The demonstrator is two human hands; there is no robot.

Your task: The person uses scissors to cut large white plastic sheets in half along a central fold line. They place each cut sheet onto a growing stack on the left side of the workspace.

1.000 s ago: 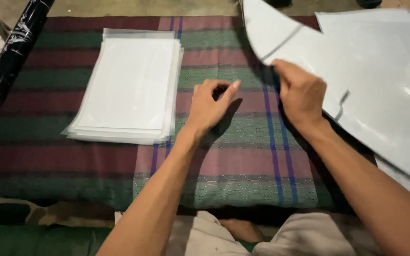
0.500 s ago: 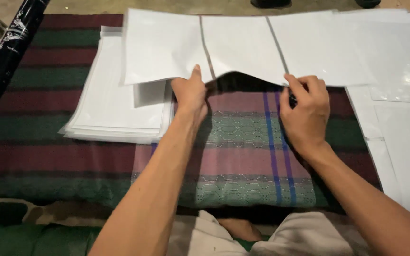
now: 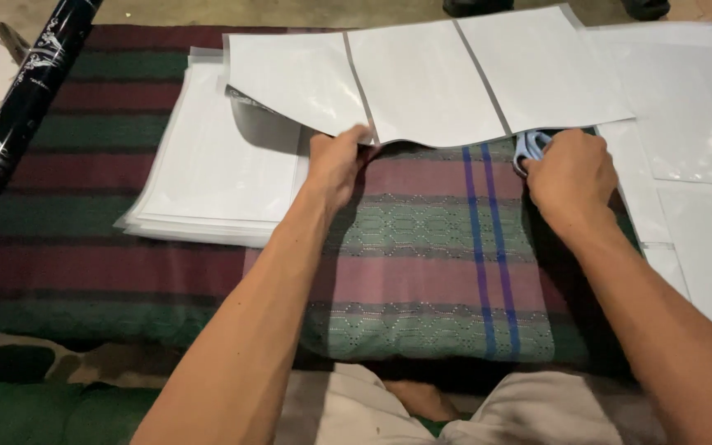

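1. White, glossy sheet material: a wide strip of three joined panels [image 3: 430,78] lies across the far middle of the scene, divided by two grey seams.
2. The left hand [image 3: 335,161] pinches the near edge of the strip close to the left seam; its grip is closed on the sheet, with the fingertips hidden under the edge.
3. The right hand [image 3: 570,173] is closed at the strip's near right corner. A small light-blue object [image 3: 531,147] shows beside its fingers; what it is cannot be made out, nor whether the hand grips it, the sheet, or both.
4. The left end of the strip is lifted and overlaps a stack of white sheets [image 3: 216,173] lying to the left; the stack's far right corner is hidden beneath it.
5. More white sheets [image 3: 694,107] lie on the right and are cut off by the frame edge.
6. All items rest on a plaid cloth [image 3: 422,272] of maroon and green with blue stripes.
7. A black roll with pale print [image 3: 18,124] runs diagonally at far left, both ends out of frame.
8. Dark shapes at the far edge are cut off and cannot be identified.
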